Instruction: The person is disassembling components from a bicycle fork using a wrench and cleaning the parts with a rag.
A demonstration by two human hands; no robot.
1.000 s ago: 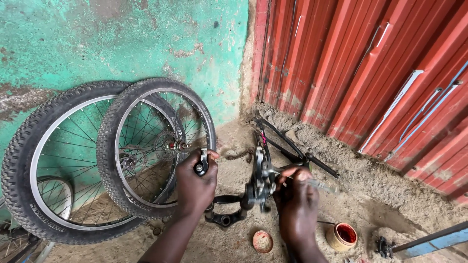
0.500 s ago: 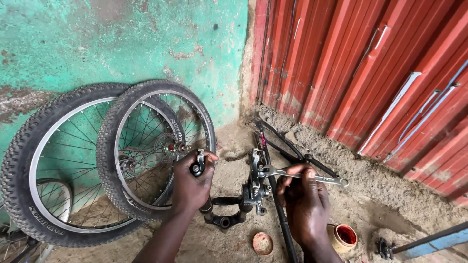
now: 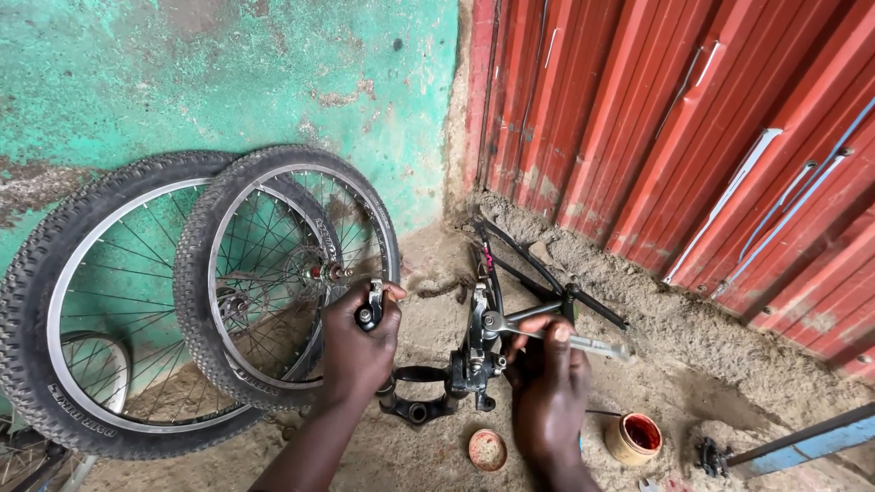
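The dark metal bicycle assembly [image 3: 469, 364], a greasy bracket with a clamp ring at its low end, stands on the sandy ground between the two hands, just in front of the corner where the green wall [image 3: 228, 82] meets the red corrugated sheeting [image 3: 693, 118]. The right hand [image 3: 547, 392] has its fingers [image 3: 558, 333] closed round the shaft of a silver spanner [image 3: 570, 342], whose head sits on a fitting near the top of the assembly. The left hand [image 3: 357, 351] is wrapped tight round a small dark metal part [image 3: 372, 305] held upright, just in front of the nearer of two spoked wheels [image 3: 273, 273] leaning on the wall.

The likeliest trouble, as I judge it, is the spanner slipping off the fitting: the assembly rests loosely on soft sand with nothing bracing it, so a hard pull could tip it or round the fitting, and the knuckles would meet the metal. Grit could get into greased parts. A small open tin of red grease [image 3: 633, 437] and its lid [image 3: 487, 449] lie close by the right wrist, easily knocked over. Loose small parts [image 3: 711, 456] could sink into the sand.
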